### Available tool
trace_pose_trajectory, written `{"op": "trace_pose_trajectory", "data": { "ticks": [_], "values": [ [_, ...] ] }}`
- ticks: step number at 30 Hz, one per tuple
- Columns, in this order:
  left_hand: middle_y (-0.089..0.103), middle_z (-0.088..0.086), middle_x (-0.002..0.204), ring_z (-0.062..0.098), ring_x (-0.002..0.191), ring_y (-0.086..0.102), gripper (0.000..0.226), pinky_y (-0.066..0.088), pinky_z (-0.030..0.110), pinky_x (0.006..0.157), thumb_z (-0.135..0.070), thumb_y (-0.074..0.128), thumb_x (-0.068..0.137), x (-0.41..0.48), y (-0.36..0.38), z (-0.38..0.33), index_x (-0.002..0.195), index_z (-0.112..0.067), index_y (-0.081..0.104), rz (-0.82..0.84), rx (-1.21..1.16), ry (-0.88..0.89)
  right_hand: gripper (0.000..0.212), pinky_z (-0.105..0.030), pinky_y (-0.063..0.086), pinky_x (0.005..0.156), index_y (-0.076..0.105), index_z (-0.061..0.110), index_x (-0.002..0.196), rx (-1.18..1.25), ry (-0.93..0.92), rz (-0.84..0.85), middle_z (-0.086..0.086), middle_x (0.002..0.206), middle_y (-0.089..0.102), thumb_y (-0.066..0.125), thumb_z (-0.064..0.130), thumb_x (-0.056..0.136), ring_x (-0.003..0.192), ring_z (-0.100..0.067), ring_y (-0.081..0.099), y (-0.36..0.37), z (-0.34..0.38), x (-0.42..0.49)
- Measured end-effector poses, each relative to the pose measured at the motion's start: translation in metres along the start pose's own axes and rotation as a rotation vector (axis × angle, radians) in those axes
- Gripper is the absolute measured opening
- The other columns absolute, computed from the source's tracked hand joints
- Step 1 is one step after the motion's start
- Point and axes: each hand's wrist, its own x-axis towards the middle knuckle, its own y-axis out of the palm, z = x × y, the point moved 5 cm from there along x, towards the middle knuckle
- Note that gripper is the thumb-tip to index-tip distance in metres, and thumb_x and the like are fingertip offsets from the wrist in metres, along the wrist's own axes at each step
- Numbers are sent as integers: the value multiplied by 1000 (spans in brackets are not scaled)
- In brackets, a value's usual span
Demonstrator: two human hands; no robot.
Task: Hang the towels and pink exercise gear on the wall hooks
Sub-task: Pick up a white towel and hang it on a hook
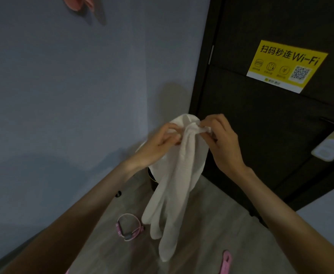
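**Gathering the towel's top edge for a hook**

The white towel hangs free in front of the wall, above the floor. The left hand curls its fingers round the bunched top. The right hand pinches a twisted corner just beside it. It is probably best to keep both grips and form one firm fold before lifting. A pink strap loop lies on the floor below.

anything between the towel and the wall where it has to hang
Nothing visible. The left hand and right hand hold the towel before open wall; a pink thing hangs at top left. No hook shows.
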Motion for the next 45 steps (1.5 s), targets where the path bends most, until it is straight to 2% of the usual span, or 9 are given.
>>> {"op": "trace_pose_trajectory", "data": {
  "ticks": [3,8,15,24,31,35,38,41,45],
  "values": [
    [61,-4,114,3,104,59,24,45,15,90,-24,54,94,-3,5,2,118,-24,52,32,114,-23,15,-7,41,88,58,7,102,53,36,-58,-7,108,52,58,7,86,99,1,47,-2,1,4],
    [61,-11,96,-6,81,58,13,46,12,74,-26,65,87,-7,3,-4,92,-32,55,-112,154,-55,14,-5,39,85,59,2,100,93,45,-83,-1,105,46,59,-1,85,97,17,43,-2,3,8],
    [64,-7,87,-1,79,61,15,48,11,76,-13,76,76,-17,9,-12,83,-22,66,-326,133,75,16,-7,41,86,58,3,99,110,95,-89,-4,104,49,53,10,86,94,1,46,-2,8,3],
    [60,-2,93,13,87,58,12,47,24,81,-19,60,91,-12,24,-25,98,-9,59,-52,247,67,15,-6,40,84,58,5,101,74,124,-92,1,105,46,58,-1,87,92,10,45,-18,10,0],
    [45,-7,69,-1,58,41,10,36,13,59,-16,46,98,-14,13,-26,89,-15,42,-171,332,69,21,-15,47,76,52,13,108,49,300,32,6,105,50,60,10,88,91,-7,55,-21,5,-11],
    [42,-9,74,-2,61,41,8,35,13,59,-14,41,100,-11,14,-43,92,-16,39,-164,362,177,50,-28,51,80,43,21,128,197,446,308,0,110,53,66,23,84,97,-11,55,-15,-3,-16],
    [47,-6,80,2,66,45,7,37,14,62,-17,40,100,-10,21,-56,93,-19,40,-54,440,247,29,-24,45,86,58,21,113,152,416,493,-2,113,47,62,32,87,106,-15,44,-4,1,-21],
    [53,2,84,12,72,52,6,41,20,65,-21,41,100,-8,25,-63,94,-19,43,12,446,267,22,-31,47,82,58,12,104,250,417,396,-8,105,54,53,30,93,97,-22,53,-7,9,-17],
    [54,-9,81,-3,69,53,7,42,11,63,-21,52,95,-2,13,-65,94,-24,46,28,289,200,24,-46,51,74,51,2,104,401,446,322,-20,100,59,45,25,97,88,-36,60,-18,19,-4]
  ]
}}
